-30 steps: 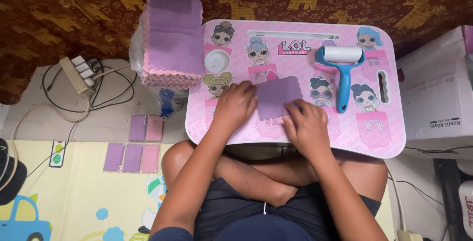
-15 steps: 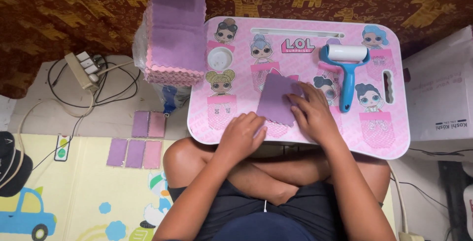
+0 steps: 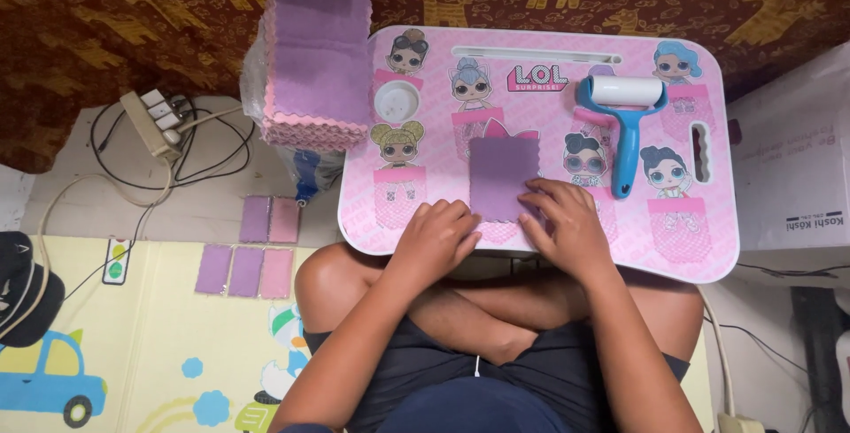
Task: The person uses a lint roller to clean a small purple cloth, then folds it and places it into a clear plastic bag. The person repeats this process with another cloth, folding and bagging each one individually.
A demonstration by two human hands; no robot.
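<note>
A purple square cloth with zigzag edges lies flat on the pink cartoon-printed lap table. My left hand rests at the cloth's lower left corner, fingers curled and touching its edge. My right hand sits at its lower right edge, fingertips on the cloth. A blue-handled lint roller with a white roll lies to the right of the cloth. A tall stack of pink and purple cloths stands at the table's left end.
Several folded cloths lie on the floor to the left. A power strip with cables sits further left, a white box at the right, a dark cap at the far left. My crossed legs are under the table.
The cloth has been turned from tilted to straight and square. My left hand left the cloth, dropped toward the table's near edge, then came back to its lower left corner.
</note>
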